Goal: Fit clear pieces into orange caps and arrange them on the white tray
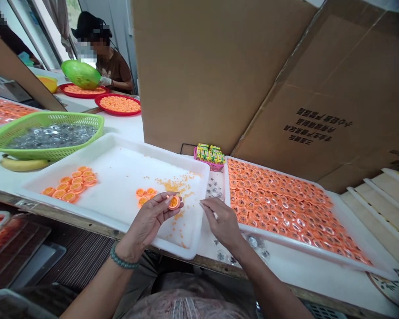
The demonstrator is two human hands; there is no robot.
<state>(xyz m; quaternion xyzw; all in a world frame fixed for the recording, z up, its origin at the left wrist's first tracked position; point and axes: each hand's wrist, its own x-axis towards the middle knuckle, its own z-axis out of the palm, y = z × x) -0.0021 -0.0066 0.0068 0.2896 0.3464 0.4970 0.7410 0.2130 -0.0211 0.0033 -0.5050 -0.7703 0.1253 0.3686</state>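
Left hand: our fingers grasp one orange disc between thumb and fingertips, above the right part of the white tray.
Right hand: it hangs about the tray's right rim, thumb and forefinger drawn close; we cannot tell whether anything is between them.
Disc: held up at a tilt; if our pinch slackens or tips further, anything loose in it could spill.
Grains: scattered on the tray floor beyond and below our held disc; a brushing hand could spread them.
Small group: a few discs just beside our left fingers; a low, careless sweep of that hand could knock them out of place.
Larger heap: discs well to the left, some overlapping, so a bump to the tray could make them slide.
Clear bits: loose on the worktop near its front edge, by our right forearm; a dragging sleeve-side or elbow could push them off.
Full tray: densely covered with discs, right of our right hand; a knock from that arm could disturb its rows.
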